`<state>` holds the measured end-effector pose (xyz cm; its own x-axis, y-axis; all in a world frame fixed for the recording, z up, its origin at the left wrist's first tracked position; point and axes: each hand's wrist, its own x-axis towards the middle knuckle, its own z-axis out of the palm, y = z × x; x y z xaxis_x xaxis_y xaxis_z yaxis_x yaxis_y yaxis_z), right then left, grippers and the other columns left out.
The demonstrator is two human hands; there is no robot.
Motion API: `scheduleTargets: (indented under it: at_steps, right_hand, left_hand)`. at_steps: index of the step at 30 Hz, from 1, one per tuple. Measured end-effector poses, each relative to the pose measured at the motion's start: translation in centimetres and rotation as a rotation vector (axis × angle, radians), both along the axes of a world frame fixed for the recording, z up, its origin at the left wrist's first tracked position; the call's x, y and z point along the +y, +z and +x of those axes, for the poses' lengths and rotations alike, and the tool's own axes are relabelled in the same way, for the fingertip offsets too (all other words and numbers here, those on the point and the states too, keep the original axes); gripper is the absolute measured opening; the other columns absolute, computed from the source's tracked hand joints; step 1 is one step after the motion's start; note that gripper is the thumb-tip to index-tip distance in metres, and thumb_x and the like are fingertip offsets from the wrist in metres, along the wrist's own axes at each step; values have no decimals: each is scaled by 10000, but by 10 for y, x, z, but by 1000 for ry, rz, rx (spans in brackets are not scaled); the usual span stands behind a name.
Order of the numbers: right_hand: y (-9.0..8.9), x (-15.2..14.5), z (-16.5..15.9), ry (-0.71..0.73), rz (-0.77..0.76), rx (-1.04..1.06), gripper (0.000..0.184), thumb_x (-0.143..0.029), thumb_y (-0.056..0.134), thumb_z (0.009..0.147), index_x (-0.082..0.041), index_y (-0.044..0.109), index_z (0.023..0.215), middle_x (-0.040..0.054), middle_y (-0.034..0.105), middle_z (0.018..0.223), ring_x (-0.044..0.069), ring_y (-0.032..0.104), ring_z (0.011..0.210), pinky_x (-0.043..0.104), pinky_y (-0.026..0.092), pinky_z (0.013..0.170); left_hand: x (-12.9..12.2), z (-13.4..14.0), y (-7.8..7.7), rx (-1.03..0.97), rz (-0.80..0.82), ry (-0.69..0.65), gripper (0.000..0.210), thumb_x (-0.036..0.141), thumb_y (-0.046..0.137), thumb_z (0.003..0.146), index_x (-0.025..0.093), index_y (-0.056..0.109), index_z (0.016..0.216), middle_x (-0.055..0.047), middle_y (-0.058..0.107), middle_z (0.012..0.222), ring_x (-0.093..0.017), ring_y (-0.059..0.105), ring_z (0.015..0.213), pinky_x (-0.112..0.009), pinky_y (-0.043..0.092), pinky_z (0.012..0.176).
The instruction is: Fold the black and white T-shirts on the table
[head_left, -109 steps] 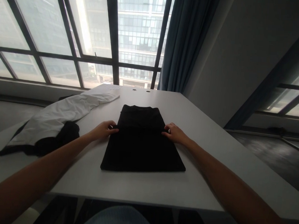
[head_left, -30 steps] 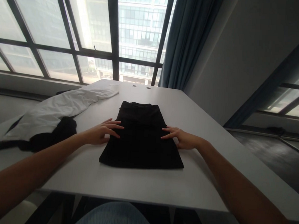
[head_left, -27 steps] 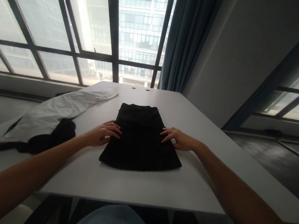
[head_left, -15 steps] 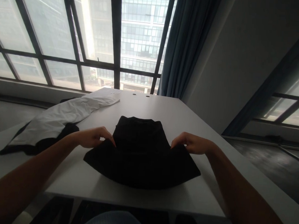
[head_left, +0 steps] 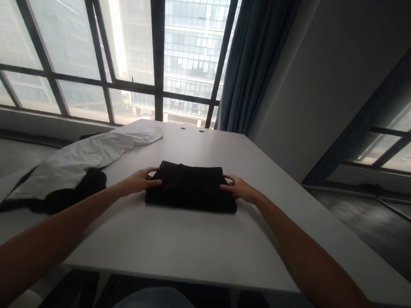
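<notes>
A black garment (head_left: 191, 188), folded into a compact flat bundle, lies on the white table (head_left: 182, 245) in front of me. My left hand (head_left: 139, 181) grips its left edge, thumb on top and the other fingers around the side, partly hidden. At the opposite edge, my right hand (head_left: 241, 188) holds the cloth the same way. The dark fabric shows no pattern, so which kind of garment it is I cannot tell.
White and black clothes (head_left: 83, 156) lie loosely spread along the table's left side. Two dark round holes (head_left: 192, 130) mark the far tabletop. Beyond are windows and a blue curtain (head_left: 256, 59); a grey wall (head_left: 321, 86) rises at the right.
The garment's wide near part has been folded over away from me, leaving a smaller bundle. Both hands went from pinching the cloth from above to holding its sides.
</notes>
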<state>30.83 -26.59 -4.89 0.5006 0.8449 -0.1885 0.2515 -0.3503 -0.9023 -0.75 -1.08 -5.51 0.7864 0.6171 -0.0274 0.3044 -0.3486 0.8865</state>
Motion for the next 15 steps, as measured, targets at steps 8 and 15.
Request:
scheduleTargets:
  at_steps: [8,15]
  right_hand:
    - [5,3,-3,-29,188,-509,392,-160,740,820,-191,735,1211,83,723,1117,172,694,834,360,580,884]
    - [-13,14,0,-70,130,-689,360,-166,681,859,-178,727,1216,102,747,1187,215,726,940,377,562,948]
  left_hand:
    - [2,-4,6,-90,332,-18,797,695,707,738,189,678,1353,-42,741,815,-161,577,601,-271,453,558]
    - [-1,-1,0,52,578,20,569,505,595,844,195,751,1294,-75,807,992,-229,693,715,-351,562,782]
